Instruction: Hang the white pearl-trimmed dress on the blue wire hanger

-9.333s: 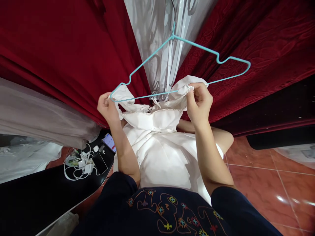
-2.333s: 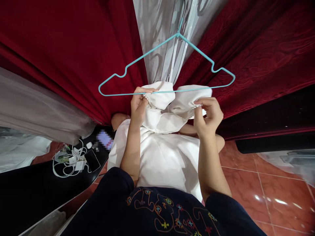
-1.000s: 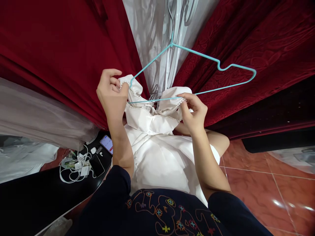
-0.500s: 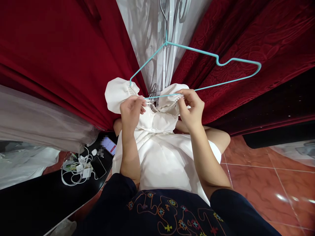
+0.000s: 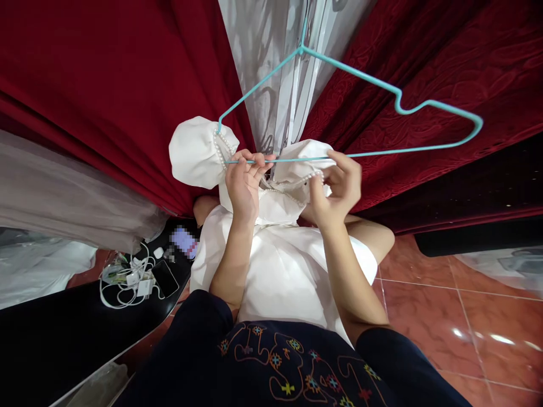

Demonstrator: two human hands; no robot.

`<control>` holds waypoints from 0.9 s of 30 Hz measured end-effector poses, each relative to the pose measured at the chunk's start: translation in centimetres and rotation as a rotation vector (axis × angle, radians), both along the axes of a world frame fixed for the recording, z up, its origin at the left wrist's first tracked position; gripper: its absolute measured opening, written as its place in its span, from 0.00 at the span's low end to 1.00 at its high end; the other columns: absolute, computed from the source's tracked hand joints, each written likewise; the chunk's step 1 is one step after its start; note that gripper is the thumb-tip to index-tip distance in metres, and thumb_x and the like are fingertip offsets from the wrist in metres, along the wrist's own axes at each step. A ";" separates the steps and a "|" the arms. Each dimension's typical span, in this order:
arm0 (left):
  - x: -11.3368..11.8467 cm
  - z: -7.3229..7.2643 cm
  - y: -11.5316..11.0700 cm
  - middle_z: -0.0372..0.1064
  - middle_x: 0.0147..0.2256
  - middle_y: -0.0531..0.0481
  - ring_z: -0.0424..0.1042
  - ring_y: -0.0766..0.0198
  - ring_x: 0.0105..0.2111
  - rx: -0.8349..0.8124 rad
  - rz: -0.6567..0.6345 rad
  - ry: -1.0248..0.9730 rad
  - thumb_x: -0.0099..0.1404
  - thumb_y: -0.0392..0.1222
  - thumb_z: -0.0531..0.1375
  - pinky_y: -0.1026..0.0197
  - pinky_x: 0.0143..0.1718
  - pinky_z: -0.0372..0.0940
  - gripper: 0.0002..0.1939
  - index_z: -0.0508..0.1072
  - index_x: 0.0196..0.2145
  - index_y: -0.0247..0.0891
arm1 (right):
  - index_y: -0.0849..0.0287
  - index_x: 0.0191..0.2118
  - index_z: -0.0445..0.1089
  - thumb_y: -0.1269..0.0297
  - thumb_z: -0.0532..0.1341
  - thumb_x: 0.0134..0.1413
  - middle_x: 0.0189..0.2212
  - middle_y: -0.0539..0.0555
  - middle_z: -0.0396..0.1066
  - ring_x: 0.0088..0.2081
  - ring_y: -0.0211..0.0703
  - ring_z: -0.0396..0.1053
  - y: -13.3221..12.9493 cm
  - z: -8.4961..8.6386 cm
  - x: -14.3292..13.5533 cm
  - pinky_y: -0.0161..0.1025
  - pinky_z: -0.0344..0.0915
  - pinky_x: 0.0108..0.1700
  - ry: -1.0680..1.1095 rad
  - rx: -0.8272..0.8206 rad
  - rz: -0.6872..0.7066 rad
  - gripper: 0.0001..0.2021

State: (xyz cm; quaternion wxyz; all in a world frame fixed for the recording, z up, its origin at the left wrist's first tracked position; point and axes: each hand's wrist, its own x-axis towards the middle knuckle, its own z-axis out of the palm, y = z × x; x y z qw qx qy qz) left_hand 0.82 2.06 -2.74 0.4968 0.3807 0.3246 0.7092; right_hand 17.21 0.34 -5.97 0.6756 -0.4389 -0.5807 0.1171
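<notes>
A white dress with pearl-trimmed puffed sleeves hangs in front of me. Its left sleeve sits over the left end of a teal wire hanger. My left hand pinches the hanger's bottom bar together with the neckline near the middle. My right hand grips the right sleeve's pearl edge just under the bar. The hanger's right end sticks out bare, tilted up to the right. The hook's top is cut off by the frame.
Dark red curtains hang on both sides, with clear plastic garment covers between them. A black surface at lower left holds phones, chargers and white cables. Red tiled floor lies at the right.
My left hand moved off the left sleeve to the hanger's bottom bar. The left sleeve now rests on the hanger's left end, and the hanger swung right and up.
</notes>
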 end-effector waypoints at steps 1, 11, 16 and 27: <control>-0.2 0.3 0.0 0.68 0.31 0.52 0.82 0.56 0.44 0.007 0.035 0.009 0.71 0.58 0.61 0.56 0.48 0.75 0.17 0.63 0.40 0.44 | 0.46 0.58 0.67 0.56 0.61 0.67 0.44 0.51 0.68 0.30 0.34 0.64 -0.1 -0.3 0.2 0.40 0.66 0.34 0.050 0.062 -0.060 0.17; -0.6 1.6 -0.4 0.65 0.26 0.54 0.79 0.60 0.33 0.025 0.165 0.037 0.73 0.59 0.58 0.62 0.30 0.69 0.18 0.62 0.36 0.43 | 0.57 0.29 0.66 0.78 0.69 0.52 0.25 0.45 0.63 0.22 0.28 0.58 5.8 1.6 13.6 0.36 0.51 0.27 0.278 0.136 -0.434 0.12; -0.7 1.0 0.0 0.68 0.26 0.53 0.79 0.58 0.34 0.051 0.182 0.036 0.74 0.59 0.59 0.61 0.30 0.68 0.17 0.64 0.37 0.44 | 0.60 0.31 0.73 0.86 0.70 0.49 0.27 0.45 0.68 0.25 0.25 0.61 6.0 4.1 17.0 0.36 0.52 0.27 0.235 0.226 -0.457 0.13; -1.2 1.7 -0.4 0.67 0.27 0.52 0.80 0.58 0.36 0.040 0.220 0.093 0.74 0.58 0.58 0.61 0.31 0.70 0.17 0.62 0.36 0.44 | 0.62 0.35 0.71 0.73 0.67 0.59 0.31 0.52 0.75 0.26 0.25 0.67 7.0 6.1 7.7 0.30 0.59 0.29 0.003 0.080 -0.255 0.04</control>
